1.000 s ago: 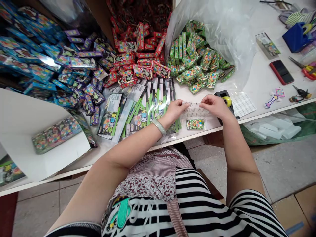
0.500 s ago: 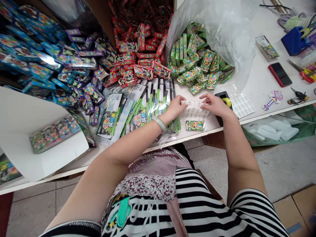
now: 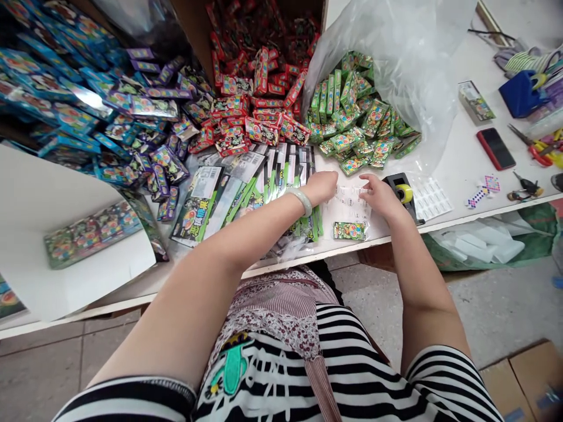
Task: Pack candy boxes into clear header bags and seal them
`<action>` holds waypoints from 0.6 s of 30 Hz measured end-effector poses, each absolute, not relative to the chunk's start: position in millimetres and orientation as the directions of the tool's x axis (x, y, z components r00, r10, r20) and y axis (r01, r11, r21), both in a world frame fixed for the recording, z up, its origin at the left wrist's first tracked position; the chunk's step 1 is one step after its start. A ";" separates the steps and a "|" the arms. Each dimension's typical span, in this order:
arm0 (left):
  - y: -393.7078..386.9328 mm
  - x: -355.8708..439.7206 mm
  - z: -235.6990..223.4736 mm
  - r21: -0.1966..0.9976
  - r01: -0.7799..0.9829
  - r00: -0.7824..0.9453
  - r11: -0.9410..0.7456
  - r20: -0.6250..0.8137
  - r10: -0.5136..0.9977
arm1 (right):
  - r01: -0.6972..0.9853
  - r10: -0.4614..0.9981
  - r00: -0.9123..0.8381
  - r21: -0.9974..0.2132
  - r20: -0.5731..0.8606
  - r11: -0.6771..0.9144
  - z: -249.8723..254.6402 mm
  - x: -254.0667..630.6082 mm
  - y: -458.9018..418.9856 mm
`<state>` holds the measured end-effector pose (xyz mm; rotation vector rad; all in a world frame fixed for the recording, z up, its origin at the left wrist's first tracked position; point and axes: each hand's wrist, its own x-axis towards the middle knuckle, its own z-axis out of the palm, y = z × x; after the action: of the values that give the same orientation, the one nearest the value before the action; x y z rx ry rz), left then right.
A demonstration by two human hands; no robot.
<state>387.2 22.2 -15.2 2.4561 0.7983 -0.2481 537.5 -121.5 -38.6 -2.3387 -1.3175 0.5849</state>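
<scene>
Left hand [image 3: 326, 186]: curled inward, back turned up, by the left edge of the label sheet; cannot tell whether pinching it, with fingertips mostly hidden.
Right hand [image 3: 379, 196]: loosely open, with forefinger and thumb parted, at the upper right of the same sheet.
Label sheet [image 3: 350, 202]: pale and thin, marked with rows of small printed labels, too blurred to read; lying on the bench [image 3: 303, 257] between both hands.
Sheet direction: rows running left to right; cannot tell the long axis, being partly covered at the sides.
Green packet [image 3: 349, 230]: small, oblong, brightly printed, seemingly in clear wrap; just below the sheet, near the front edge of the bench.
Packet direction: long axis left to right, roughly along that front edge, printed face up.
Tape dispenser [image 3: 399, 190]: black, loaded with yellow tape, just right of the right hand.
Second label sheet [image 3: 430, 199]: white, flat, beyond the dispenser.
</scene>
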 end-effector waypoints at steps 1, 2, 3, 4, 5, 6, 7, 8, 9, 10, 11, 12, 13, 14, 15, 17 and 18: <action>21.9 387.9 -15.0 0.421 0.587 0.809 -0.692 -0.334 0.483 | 0.718 0.864 0.477 -0.496 -0.160 -0.489 -38.9 535.5 -120.6; 22.0 388.4 -14.9 0.406 0.583 0.811 -0.704 -0.338 0.478 | 0.736 0.862 0.482 -0.464 -0.153 -0.494 -38.7 532.7 -119.6; 22.2 388.5 -15.0 0.392 0.580 0.813 -0.714 -0.338 0.474 | 0.756 0.863 0.486 -0.427 -0.140 -0.495 -37.9 529.4 -118.8; 22.6 388.4 -15.3 0.380 0.575 0.816 -0.725 -0.337 0.471 | 0.779 0.866 0.487 -0.391 -0.116 -0.490 -36.5 525.4 -118.6; 22.9 388.0 -15.8 0.370 0.570 0.818 -0.734 -0.333 0.468 | 0.803 0.872 0.484 -0.357 -0.075 -0.477 -34.5 520.9 -119.3; 23.1 387.5 -16.5 0.360 0.566 0.820 -0.741 -0.331 0.466 | 0.827 0.879 0.476 -0.328 -0.021 -0.456 -32.1 515.9 -121.2; 23.3 386.9 -17.1 0.353 0.563 0.822 -0.747 -0.329 0.464 | 0.848 0.885 0.464 -0.308 0.039 -0.431 -29.6 510.5 -124.5; 23.5 386.3 -17.6 0.346 0.560 0.824 -0.753 -0.328 0.463 | 0.864 0.891 0.446 -0.301 0.089 -0.403 -27.2 504.7 -129.2; 23.7 385.7 -17.8 0.341 0.557 0.825 -0.757 -0.328 0.460 | 0.877 0.902 0.417 -0.311 0.111 -0.367 -25.1 498.7 -135.1; 24.0 385.2 -17.6 0.337 0.553 0.827 -0.762 -0.331 0.454 | 0.885 0.924 0.370 -0.338 0.096 -0.319 -23.6 492.6 -142.1; 24.5 384.7 -17.0 0.335 0.547 0.830 -0.767 -0.337 0.444 | 0.888 0.952 0.302 -0.378 0.051 -0.261 -22.8 486.4 -149.7; 25.2 384.4 -16.2 0.335 0.539 0.834 -0.773 -0.345 0.432 | 0.884 0.976 0.217 -0.422 -0.009 -0.201 -22.7 480.4 -157.5; 26.0 384.0 -15.1 0.335 0.531 0.837 -0.778 -0.353 0.418 | 0.877 0.989 0.132 -0.458 -0.067 -0.148 -23.4 474.7 -165.1; 26.9 383.7 -14.0 0.335 0.524 0.839 -0.783 -0.362 0.407 | 0.872 0.991 0.066 -0.476 -0.114 -0.113 -24.7 469.4 -172.1; 27.7 383.4 -12.9 0.335 0.520 0.840 -0.786 -0.368 0.399 | 0.876 0.988 0.036 -0.471 -0.149 -0.102 -26.3 464.8 -178.2; 28.5 382.5 -11.3 0.331 0.518 0.840 -0.789 -0.374 0.394 | 0.897 0.981 0.061 -0.421 -0.183 -0.135 -29.8 458.3 -187.0; 28.4 382.0 -10.8 0.329 0.518 0.839 -0.790 -0.375 0.394 | 0.905 0.979 0.082 -0.397 -0.189 -0.153 -30.9 456.5 -189.8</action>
<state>382.0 28.4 -10.8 2.5943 0.6769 -0.4015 456.5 -189.8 -30.9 -2.1732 -1.9186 0.6176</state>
